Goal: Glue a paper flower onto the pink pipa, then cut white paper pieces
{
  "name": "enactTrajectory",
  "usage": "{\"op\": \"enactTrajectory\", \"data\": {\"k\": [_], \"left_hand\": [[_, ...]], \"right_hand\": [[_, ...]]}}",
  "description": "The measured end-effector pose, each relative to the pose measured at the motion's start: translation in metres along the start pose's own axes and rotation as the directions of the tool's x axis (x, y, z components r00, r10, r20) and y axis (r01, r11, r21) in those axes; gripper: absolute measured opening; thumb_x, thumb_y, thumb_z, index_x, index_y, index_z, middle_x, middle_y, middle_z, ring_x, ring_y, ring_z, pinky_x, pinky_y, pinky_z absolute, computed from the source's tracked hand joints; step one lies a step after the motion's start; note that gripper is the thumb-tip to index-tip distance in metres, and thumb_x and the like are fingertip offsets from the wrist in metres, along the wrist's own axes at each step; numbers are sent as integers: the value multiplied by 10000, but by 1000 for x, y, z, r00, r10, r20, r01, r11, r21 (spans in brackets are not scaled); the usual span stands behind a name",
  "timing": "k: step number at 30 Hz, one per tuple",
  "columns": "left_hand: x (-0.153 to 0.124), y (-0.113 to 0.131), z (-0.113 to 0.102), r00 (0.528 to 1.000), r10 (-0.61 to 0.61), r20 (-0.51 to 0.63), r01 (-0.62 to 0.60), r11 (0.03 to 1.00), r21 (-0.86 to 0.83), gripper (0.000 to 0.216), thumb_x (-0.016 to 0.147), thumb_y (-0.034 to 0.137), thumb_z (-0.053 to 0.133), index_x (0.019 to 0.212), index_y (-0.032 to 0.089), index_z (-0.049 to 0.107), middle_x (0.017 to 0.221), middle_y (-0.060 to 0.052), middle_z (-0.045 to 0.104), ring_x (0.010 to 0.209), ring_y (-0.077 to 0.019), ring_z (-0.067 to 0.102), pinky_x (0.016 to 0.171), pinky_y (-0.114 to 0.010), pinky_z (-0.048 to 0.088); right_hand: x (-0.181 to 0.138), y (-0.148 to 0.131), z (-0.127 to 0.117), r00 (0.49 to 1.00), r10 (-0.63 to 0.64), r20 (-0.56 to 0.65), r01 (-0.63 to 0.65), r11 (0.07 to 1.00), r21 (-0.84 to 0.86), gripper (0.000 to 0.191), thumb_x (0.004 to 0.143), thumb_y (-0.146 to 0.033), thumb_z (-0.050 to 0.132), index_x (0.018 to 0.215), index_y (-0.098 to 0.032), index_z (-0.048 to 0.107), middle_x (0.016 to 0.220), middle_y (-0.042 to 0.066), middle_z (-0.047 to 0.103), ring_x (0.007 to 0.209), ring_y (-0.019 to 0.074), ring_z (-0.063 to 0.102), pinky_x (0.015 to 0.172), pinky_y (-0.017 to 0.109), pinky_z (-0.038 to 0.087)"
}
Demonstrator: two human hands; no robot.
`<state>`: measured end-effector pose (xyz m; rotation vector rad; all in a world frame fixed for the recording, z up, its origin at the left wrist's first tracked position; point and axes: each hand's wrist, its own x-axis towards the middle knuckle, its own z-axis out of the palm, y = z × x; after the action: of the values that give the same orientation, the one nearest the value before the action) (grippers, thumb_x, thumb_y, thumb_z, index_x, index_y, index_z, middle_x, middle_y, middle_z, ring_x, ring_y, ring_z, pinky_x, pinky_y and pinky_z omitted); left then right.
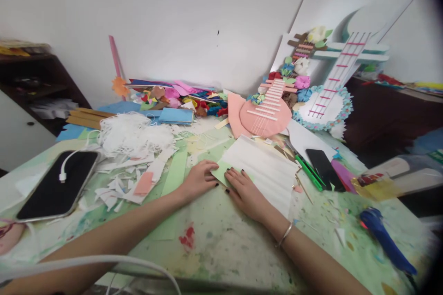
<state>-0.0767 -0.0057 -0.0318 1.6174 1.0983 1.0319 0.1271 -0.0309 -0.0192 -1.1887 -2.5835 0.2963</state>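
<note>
A small piece of light green paper (221, 169) lies between my hands, partly over a white sheet (266, 166) with faint creases. My left hand (199, 179) has its fingers bent around the paper's left corner, with the thumb below it. Flat on the same paper rests my right hand (246, 191), its fingers stretched out and a silver bangle at the wrist. Part of the green paper is hidden under the right fingers. Left of my left hand runs a longer light green strip (176, 173).
Paper scraps (117, 189) and a white thread heap (133, 133) lie left, near a large phone (60, 184) with a cable. Right are green pens (309, 173), a dark phone (324, 168) and a blue glue gun (384, 239). Paper guitars (266, 115) stand behind.
</note>
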Motion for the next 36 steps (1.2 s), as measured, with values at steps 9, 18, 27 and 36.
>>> {"op": "enactTrajectory", "data": {"k": [9, 18, 27, 36], "left_hand": [[5, -8, -15, 944, 329, 2, -306, 874, 378, 299, 743, 57, 544, 1019, 142, 622, 1109, -113, 584, 801, -129, 646, 687, -260, 581], [4, -1, -17, 912, 407, 52, -375, 777, 505, 209, 769, 48, 576, 950, 144, 620, 931, -58, 608, 683, -98, 589, 684, -238, 523], [4, -3, -17, 880, 470, 65, -426, 722, 546, 156, 785, 48, 577, 900, 138, 630, 906, -62, 612, 723, -112, 594, 675, -224, 506], [6, -6, -20, 832, 542, 118, -496, 632, 595, 133, 821, 85, 560, 854, 157, 667, 879, -60, 660, 782, -138, 630, 700, -239, 520]], "right_hand": [[8, -7, 10, 998, -4, -67, 2, 999, -34, 439, 909, -148, 375, 1330, -58, 463, 1377, 195, 489, 1333, 294, 388, 1087, 547, 320], [8, -12, 10, 997, 29, -75, -34, 998, -62, 429, 920, -160, 376, 1328, -72, 477, 1385, 186, 483, 1336, 287, 385, 1080, 537, 338], [10, -14, 14, 995, 93, -37, -97, 989, -111, 466, 944, -222, 364, 1353, -13, 443, 1423, 194, 431, 1368, 325, 312, 1095, 527, 326], [9, -10, 11, 994, 93, -61, -94, 995, -14, 447, 935, -228, 378, 1335, -54, 477, 1400, 176, 468, 1363, 292, 335, 1109, 522, 310]]}}
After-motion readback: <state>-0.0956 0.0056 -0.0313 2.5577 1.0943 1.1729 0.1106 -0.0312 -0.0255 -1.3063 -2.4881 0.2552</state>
